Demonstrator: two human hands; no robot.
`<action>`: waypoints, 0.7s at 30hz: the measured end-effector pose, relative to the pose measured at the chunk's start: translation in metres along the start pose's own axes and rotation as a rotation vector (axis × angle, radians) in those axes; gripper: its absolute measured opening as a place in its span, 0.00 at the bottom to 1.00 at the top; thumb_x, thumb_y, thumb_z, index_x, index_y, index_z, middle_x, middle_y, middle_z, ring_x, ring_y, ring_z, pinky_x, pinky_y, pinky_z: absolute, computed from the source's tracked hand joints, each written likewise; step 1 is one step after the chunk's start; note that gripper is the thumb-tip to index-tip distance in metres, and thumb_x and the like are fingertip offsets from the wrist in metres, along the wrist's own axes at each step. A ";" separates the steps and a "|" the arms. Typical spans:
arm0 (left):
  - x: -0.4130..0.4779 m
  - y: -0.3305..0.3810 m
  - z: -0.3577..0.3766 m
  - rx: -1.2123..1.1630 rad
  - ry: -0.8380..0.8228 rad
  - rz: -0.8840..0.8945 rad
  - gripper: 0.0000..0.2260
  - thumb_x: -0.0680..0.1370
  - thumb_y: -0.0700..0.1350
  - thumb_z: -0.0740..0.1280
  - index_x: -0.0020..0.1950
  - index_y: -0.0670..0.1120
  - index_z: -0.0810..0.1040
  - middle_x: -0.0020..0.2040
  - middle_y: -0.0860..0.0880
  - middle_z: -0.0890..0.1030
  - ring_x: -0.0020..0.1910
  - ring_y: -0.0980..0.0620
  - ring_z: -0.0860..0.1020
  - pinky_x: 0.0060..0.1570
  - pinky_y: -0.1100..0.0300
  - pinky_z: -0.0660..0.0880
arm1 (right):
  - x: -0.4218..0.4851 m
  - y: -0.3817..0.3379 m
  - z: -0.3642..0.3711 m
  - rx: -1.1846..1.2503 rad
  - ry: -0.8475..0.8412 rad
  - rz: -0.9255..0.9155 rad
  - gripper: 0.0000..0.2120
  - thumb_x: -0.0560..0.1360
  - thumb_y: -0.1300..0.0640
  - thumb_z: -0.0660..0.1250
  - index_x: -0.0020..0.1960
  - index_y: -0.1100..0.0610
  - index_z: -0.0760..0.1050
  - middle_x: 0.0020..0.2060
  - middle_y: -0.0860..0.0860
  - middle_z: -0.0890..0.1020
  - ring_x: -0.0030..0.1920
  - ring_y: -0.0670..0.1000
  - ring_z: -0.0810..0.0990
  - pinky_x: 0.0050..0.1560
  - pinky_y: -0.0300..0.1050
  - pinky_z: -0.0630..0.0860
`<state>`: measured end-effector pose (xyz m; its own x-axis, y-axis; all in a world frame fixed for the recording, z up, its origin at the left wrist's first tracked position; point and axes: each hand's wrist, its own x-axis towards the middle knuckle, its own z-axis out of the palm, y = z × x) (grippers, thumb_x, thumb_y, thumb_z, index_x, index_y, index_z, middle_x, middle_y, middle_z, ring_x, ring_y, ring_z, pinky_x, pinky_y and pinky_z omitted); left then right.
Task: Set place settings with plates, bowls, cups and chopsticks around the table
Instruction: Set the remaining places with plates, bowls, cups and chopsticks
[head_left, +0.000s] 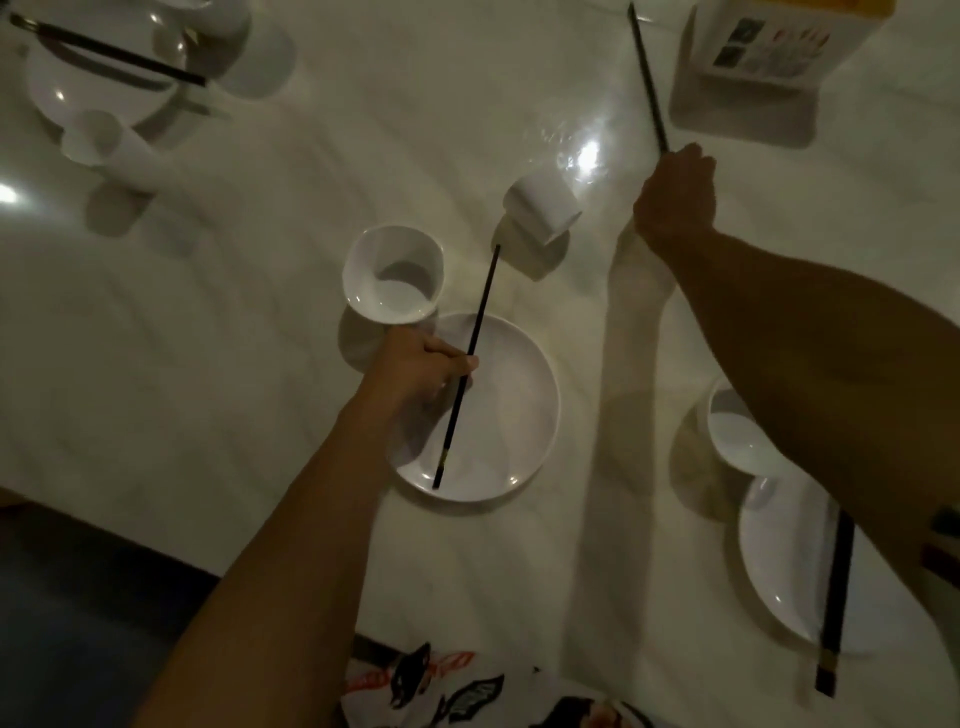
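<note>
My left hand (423, 366) grips one black chopstick (480, 322) over a white plate (524, 410), its lower tip on the plate and its upper end reaching toward a white cup (543, 210). A white bowl (392, 273) stands just left of the plate's far edge. My right hand (675, 195) is stretched farther out and closed on a second black chopstick (647, 78) that points away across the table.
At right, another plate (779, 566) carries a pair of chopsticks (836, 597), with a bowl (732, 431) behind it under my forearm. A third setting with plate (67, 98), chopsticks (109, 49) and cup (119, 150) is at far left. A card stand (753, 67) sits far right.
</note>
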<state>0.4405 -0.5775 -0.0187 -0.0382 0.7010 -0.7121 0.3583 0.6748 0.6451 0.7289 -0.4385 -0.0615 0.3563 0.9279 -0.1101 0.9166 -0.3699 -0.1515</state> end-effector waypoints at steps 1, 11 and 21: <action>0.000 -0.001 -0.002 0.013 0.002 0.014 0.06 0.73 0.35 0.73 0.48 0.35 0.82 0.37 0.44 0.81 0.24 0.63 0.78 0.25 0.73 0.70 | -0.005 0.002 -0.002 0.029 0.007 -0.014 0.18 0.79 0.64 0.55 0.67 0.70 0.66 0.66 0.66 0.69 0.67 0.64 0.67 0.68 0.54 0.63; -0.005 -0.023 -0.009 0.219 0.031 0.188 0.09 0.76 0.49 0.71 0.44 0.43 0.85 0.39 0.51 0.85 0.36 0.59 0.80 0.39 0.65 0.72 | -0.122 -0.032 -0.019 0.478 0.021 0.298 0.13 0.67 0.64 0.65 0.51 0.66 0.78 0.50 0.60 0.82 0.52 0.59 0.81 0.47 0.41 0.74; -0.016 -0.051 -0.032 0.337 -0.021 0.303 0.11 0.74 0.48 0.73 0.49 0.41 0.84 0.44 0.46 0.85 0.44 0.49 0.83 0.46 0.57 0.78 | -0.284 -0.117 0.000 0.725 0.039 0.346 0.04 0.69 0.65 0.65 0.40 0.60 0.78 0.35 0.55 0.80 0.37 0.52 0.79 0.38 0.39 0.71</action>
<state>0.3932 -0.6156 -0.0317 0.1329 0.8483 -0.5125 0.6344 0.3244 0.7016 0.5204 -0.6583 -0.0121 0.6170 0.7509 -0.2354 0.4116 -0.5629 -0.7168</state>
